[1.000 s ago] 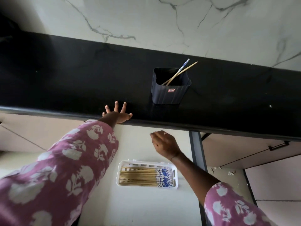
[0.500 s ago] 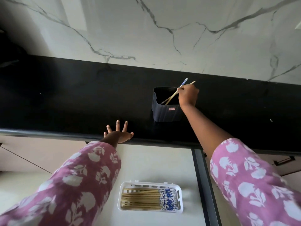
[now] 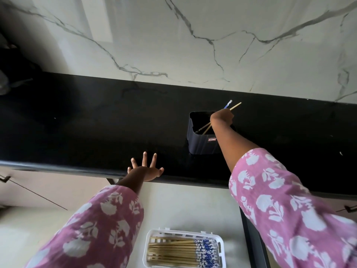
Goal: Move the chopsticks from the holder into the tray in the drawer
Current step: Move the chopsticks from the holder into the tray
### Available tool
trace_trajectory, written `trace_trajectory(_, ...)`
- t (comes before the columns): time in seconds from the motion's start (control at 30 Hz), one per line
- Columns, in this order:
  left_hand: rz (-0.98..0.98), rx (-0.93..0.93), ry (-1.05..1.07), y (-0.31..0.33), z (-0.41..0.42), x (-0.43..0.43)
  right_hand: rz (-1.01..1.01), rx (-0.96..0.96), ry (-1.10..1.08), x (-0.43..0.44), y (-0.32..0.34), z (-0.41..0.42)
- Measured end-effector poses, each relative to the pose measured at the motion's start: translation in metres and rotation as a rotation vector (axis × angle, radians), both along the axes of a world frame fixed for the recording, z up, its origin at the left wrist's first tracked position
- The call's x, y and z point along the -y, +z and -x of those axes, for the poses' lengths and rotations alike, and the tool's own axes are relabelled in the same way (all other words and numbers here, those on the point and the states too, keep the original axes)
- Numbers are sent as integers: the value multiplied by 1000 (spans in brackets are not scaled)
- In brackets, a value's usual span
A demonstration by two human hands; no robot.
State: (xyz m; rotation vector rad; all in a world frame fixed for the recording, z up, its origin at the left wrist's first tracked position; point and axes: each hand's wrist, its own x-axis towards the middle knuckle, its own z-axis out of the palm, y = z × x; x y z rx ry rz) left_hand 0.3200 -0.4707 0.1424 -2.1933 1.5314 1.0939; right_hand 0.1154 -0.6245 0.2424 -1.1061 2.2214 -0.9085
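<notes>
The chopsticks (image 3: 204,128) are gripped as before by the right hand (image 3: 222,118); left hand (image 3: 145,170) stays splayed, empty.

The counter (image 3: 96,122) is glossy black, and the wall (image 3: 193,35) behind it is white marble with grey veins. The holder (image 3: 201,144) is dark navy with a small red label (image 3: 212,139). Both sleeves (image 3: 280,200) are pink with a white flower print. The tray (image 3: 184,234) is white; the chopsticks (image 3: 173,250) in it are pale tan with blue-and-white patterned ends
</notes>
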Motion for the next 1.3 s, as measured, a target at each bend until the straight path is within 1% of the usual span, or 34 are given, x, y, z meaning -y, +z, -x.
trace_trajectory(0.07, -2, -26, 18, 0, 0, 0, 14, -1, -33, -2, -1, 2)
trace_trajectory(0.2, 33, 25, 1, 0, 2, -2, 54, 34, -77, -7, 11, 8)
trace_trajectory(0.3, 84, 10, 54, -3, 5, -6, 103, 71, -84, -13, 27, 13)
trace_trajectory(0.47, 210, 29, 81, -6, 12, -18, 284, 183, -104, -29, 63, 25)
trace_trajectory(0.6, 196, 78, 94, 4, 20, -15, 417, 347, -144, -51, 86, 40)
trace_trajectory(0.67, 281, 79, 90, 15, 30, -11, 477, 492, -196, -65, 92, 46)
trace_trajectory(0.73, 483, 8, 97, 29, 43, -9, 511, 673, -253, -84, 94, 49)
trace_trajectory(0.83, 805, -187, 167, 62, 65, -10, 496, 898, -305, -113, 90, 50)
trace_trajectory(0.9, 943, -287, 212, 86, 79, -10, 463, 1053, -297, -132, 83, 50)
trace_trajectory(1.0, 1068, -431, 184, 117, 93, -13, 408, 1231, -297, -153, 73, 49)
trace_trajectory(1.13, 1201, -722, 194, 139, 101, -25, 291, 1349, -324, -173, 64, 46)
trace_trajectory(1.23, 1257, -786, 234, 144, 103, -31, 175, 1395, -306, -182, 58, 42)
trace_trajectory(1.3, 1271, -784, 244, 146, 103, -34, 130, 1358, -270, -187, 52, 39)
